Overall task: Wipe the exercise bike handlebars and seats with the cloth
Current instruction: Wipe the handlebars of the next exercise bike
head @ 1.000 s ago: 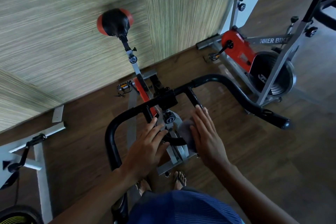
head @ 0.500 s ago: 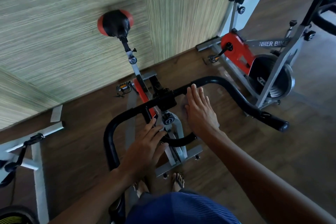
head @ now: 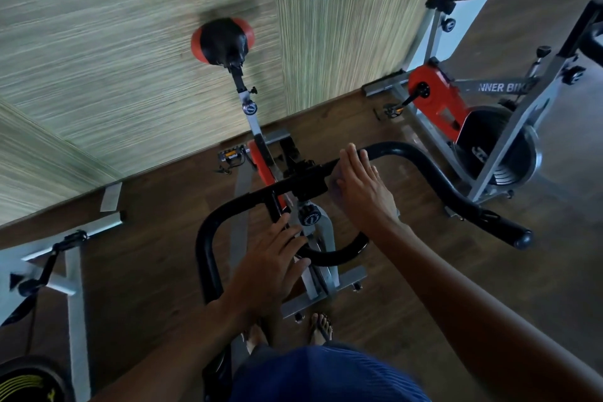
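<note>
Grey cloth (head: 338, 194) barely peeks from under my flat right hand (head: 362, 196), pressed on the handlebars (head: 424, 170) crossbar to scrub it; left hand (head: 274, 268) rests loose-fingered on the inner loop, probably steadying, neither grip clamped.

Wall (head: 130, 59) stands directly behind seat (head: 223, 42); the gap there cannot be judged. Handlebar (head: 434, 173) right arm is open along its top to the end cap, with the neighbouring bike (head: 437, 101) near beyond it. Bare floor (head: 146, 271) lies between the left loop and grey frame (head: 75, 271). Centre is crowded by clamp (head: 306, 183) and knob (head: 310, 217).
</note>
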The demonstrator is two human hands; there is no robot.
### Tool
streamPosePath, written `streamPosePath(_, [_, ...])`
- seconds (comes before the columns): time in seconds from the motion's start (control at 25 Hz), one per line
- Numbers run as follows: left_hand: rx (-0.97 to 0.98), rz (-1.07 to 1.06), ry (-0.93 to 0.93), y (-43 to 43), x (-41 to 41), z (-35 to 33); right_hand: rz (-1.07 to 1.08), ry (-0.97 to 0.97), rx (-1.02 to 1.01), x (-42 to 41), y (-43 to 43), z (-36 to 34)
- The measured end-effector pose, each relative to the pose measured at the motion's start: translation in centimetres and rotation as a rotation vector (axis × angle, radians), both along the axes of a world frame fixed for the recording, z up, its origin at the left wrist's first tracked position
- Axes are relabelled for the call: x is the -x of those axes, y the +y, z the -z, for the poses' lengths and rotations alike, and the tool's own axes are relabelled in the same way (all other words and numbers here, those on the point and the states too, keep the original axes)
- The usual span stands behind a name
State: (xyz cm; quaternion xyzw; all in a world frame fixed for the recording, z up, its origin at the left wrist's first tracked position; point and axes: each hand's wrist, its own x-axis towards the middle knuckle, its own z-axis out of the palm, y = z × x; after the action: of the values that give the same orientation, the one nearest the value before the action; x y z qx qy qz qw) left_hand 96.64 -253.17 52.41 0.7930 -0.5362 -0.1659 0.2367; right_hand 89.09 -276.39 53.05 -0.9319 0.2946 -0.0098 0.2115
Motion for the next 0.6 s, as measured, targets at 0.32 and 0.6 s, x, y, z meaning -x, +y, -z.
streamPosePath(0.32, [0.046,-0.290,-0.192,-0.8,-5.5,0.3,0.118,-0.151,-0.095,3.0,1.5,-0.6])
streamPosePath(0.6, [-0.011,-0.261,-0.287,-0.2,-7.2,1.9,0.168,-0.348,-0.120,0.4,0.0,-2.2])
